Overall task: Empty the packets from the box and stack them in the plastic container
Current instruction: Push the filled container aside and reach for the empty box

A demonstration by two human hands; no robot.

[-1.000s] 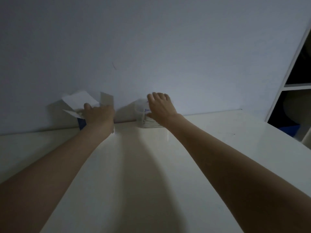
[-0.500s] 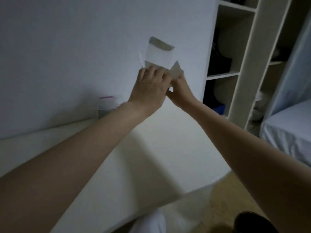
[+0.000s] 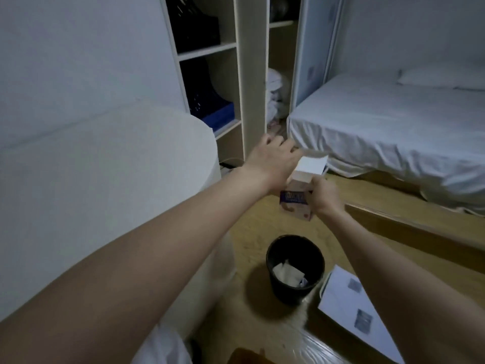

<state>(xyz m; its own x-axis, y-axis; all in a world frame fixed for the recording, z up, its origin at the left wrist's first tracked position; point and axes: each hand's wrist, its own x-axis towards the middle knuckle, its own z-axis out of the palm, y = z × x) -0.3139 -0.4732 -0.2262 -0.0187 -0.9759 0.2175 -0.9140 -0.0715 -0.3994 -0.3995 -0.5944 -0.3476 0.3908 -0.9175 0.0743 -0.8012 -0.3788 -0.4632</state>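
Two hands hold one small box (image 3: 301,190) in the air above the wooden floor (image 3: 252,222), up and away from the black waste bin (image 3: 295,269) that stands below it. The right hand (image 3: 325,197) is closed around the box's lower printed part, fingers wrapped on its side, so the carton stays steady. The left hand (image 3: 273,158) lies over the top of the box at the white open flap (image 3: 312,165), its fingers loosely curled and spread; whether they pinch the flap or merely rest on it cannot be told.

The box is tilted, open end turned away from the person. That, and the hands' position over the bin, suggests the carton is being handled as empty packaging to drop in the bin, though that is only a guess. No packets are visible at the opening, and the inside is hidden. The bin already has some pale crumpled paper (image 3: 287,274) in it.

The plastic container is nowhere in view. Left of the bin stands the white table (image 3: 105,179); beyond the bin are an open shelf unit (image 3: 210,74) and a bed (image 3: 393,122). Just right of the bin a flat white sheet with dark printed patches (image 3: 351,306) lies on the floor.
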